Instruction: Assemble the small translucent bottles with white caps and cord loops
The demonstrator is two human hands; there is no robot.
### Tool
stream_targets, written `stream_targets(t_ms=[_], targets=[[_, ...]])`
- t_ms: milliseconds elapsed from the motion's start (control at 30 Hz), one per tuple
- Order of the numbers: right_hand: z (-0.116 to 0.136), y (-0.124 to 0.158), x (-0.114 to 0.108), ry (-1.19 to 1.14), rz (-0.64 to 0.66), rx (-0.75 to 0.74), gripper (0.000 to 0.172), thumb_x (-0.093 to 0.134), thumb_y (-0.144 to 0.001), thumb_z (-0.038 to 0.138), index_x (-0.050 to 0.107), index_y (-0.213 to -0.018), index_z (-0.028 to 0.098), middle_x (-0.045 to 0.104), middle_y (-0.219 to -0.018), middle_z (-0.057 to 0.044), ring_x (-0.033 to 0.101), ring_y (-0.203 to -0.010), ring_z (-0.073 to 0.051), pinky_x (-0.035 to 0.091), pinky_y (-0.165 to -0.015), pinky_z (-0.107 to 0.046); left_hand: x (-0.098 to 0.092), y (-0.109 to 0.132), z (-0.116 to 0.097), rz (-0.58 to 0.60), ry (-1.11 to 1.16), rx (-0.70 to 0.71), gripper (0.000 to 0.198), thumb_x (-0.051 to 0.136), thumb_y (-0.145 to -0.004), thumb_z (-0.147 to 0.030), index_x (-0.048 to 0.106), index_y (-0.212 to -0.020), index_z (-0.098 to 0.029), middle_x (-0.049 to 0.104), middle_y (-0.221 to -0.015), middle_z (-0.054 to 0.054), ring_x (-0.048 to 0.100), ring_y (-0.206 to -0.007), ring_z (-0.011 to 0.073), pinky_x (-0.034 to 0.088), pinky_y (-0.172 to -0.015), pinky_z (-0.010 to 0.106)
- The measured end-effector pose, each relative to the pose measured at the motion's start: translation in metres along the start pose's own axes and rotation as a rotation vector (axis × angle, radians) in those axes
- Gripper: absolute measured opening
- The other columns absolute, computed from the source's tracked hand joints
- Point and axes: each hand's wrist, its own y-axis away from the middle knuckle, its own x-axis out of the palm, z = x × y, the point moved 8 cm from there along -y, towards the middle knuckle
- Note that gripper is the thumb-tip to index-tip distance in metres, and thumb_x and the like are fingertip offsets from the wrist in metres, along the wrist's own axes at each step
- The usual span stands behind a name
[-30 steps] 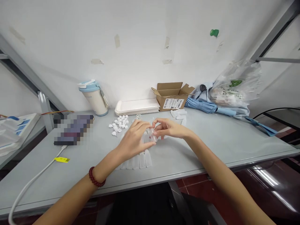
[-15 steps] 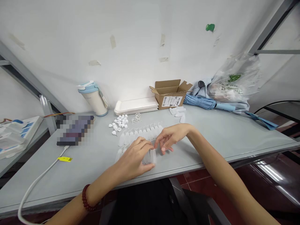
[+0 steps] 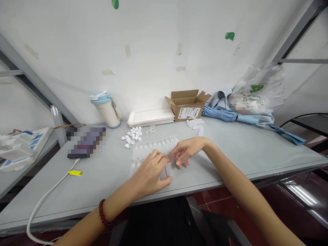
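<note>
My left hand [image 3: 151,172] rests on the grey table [image 3: 102,177] with its fingers curled around small translucent plastic bottles [image 3: 165,171] lying in a near row. My right hand [image 3: 187,150] hovers just right of it, fingers bent and pinched toward the same bottles. A second row of the same bottles [image 3: 153,147] lies just beyond both hands. A heap of small white caps [image 3: 133,134] sits farther back to the left. A red bead bracelet is on my left wrist.
At the back stand a blue-lidded jug [image 3: 107,109], stacked white trays [image 3: 151,117], an open cardboard box [image 3: 188,104], a blue umbrella [image 3: 230,115] and a plastic bag [image 3: 256,90]. A blurred dark item [image 3: 85,142] and a white cable [image 3: 48,194] lie at left.
Both hands came down from a raised spot over the table to the near row of bottles. Over the last half second they barely moved.
</note>
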Motion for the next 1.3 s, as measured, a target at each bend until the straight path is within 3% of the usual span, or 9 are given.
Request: stream_targets(t_ms=[267,533,600,667,800,933,1033,1067,1300], targets=[[-0.004,-0.003,0.002,-0.005,0.019,0.020,0.051,0.061,-0.078,0.049,0.060,-0.112,0.011,0.069,-0.082,-0.007,0.057,-0.055,-0.008,0.028,-0.043,-0.019,0.003,0.001,0.001,-0.004,-0.042,0.009,0.028,0.060,-0.076,-0.025,0.055,-0.102,-0.016,0.059,-0.097,0.009,0.048,-0.097,0.0256,0.048,-0.083,0.040],[-0.006,-0.008,0.005,-0.017,0.025,0.037,0.046,0.062,-0.078,0.045,0.060,-0.108,0.010,0.067,-0.079,-0.006,0.055,-0.054,-0.007,0.028,-0.044,-0.019,0.003,0.002,-0.002,0.037,-0.034,-0.002,0.029,0.061,-0.077,-0.032,0.058,-0.100,-0.014,0.058,-0.102,0.011,0.047,-0.099,0.0261,0.045,-0.085,0.039],[-0.007,-0.007,0.004,-0.033,0.024,0.032,0.045,0.063,-0.078,0.044,0.061,-0.106,0.010,0.067,-0.078,-0.006,0.055,-0.054,-0.007,0.028,-0.044,-0.019,-0.003,-0.001,0.006,0.009,0.015,-0.023,0.032,0.060,-0.079,-0.041,0.058,-0.100,-0.016,0.059,-0.103,0.010,0.048,-0.100,0.0257,0.045,-0.085,0.039],[-0.007,-0.003,-0.001,-0.061,-0.015,0.018,0.041,0.064,-0.077,0.042,0.062,-0.103,0.011,0.067,-0.077,-0.005,0.054,-0.052,-0.007,0.028,-0.045,-0.020,-0.013,-0.008,0.028,-0.055,0.061,-0.097,0.033,0.052,-0.084,-0.045,0.059,-0.100,-0.017,0.061,-0.101,0.009,0.050,-0.100,0.0248,0.044,-0.087,0.039],[-0.005,0.010,-0.028,-0.108,-0.288,-0.018,0.028,0.062,-0.077,0.038,0.063,-0.089,0.012,0.064,-0.069,-0.002,0.047,-0.046,-0.006,0.026,-0.043,-0.020,-0.037,-0.027,0.106,-0.215,-0.034,-0.344,0.031,0.036,-0.090,-0.031,0.063,-0.087,-0.016,0.066,-0.093,0.009,0.053,-0.096,0.0258,0.042,-0.089,0.042],[-0.014,0.035,-0.076,0.000,-0.830,-0.031,0.023,0.054,-0.083,0.037,0.061,-0.082,0.015,0.063,-0.065,-0.001,0.045,-0.047,-0.007,0.033,-0.045,-0.021,-0.043,-0.048,0.163,-0.249,-0.096,-0.437,0.029,0.040,-0.079,-0.015,0.068,-0.088,-0.015,0.069,-0.089,0.010,0.057,-0.096,0.0282,0.044,-0.086,0.041],[-0.031,0.064,-0.105,0.384,-1.265,0.198,0.017,0.047,-0.085,0.025,0.061,-0.081,0.015,0.067,-0.073,-0.004,0.055,-0.060,-0.012,0.040,-0.056,-0.022,-0.034,-0.059,0.176,-0.233,-0.090,-0.424,0.033,0.040,-0.074,-0.010,0.071,-0.085,-0.015,0.070,-0.080,0.009,0.059,-0.093,0.0280,0.046,-0.081,0.039],[-0.037,0.070,-0.111,0.450,-1.331,0.254,0.016,0.048,-0.084,0.020,0.062,-0.083,0.015,0.068,-0.077,-0.005,0.058,-0.066,-0.014,0.041,-0.061,-0.024,-0.030,-0.061,0.177,-0.227,-0.087,-0.413,0.034,0.039,-0.073,-0.009,0.071,-0.084,-0.016,0.071,-0.079,0.009,0.060,-0.092,0.0276,0.047,-0.081,0.038],[-0.075,0.094,-0.130,0.642,-1.405,0.467,0.032,0.041,-0.082,0.007,0.067,-0.100,0.013,0.067,-0.100,-0.013,0.055,-0.095,-0.024,0.039,-0.078,-0.031,-0.022,-0.059,0.172,-0.271,-0.087,-0.351,0.040,0.035,-0.075,-0.009,0.070,-0.094,-0.014,0.070,-0.100,0.009,0.056,-0.104,0.0269,0.044,-0.091,0.041]])
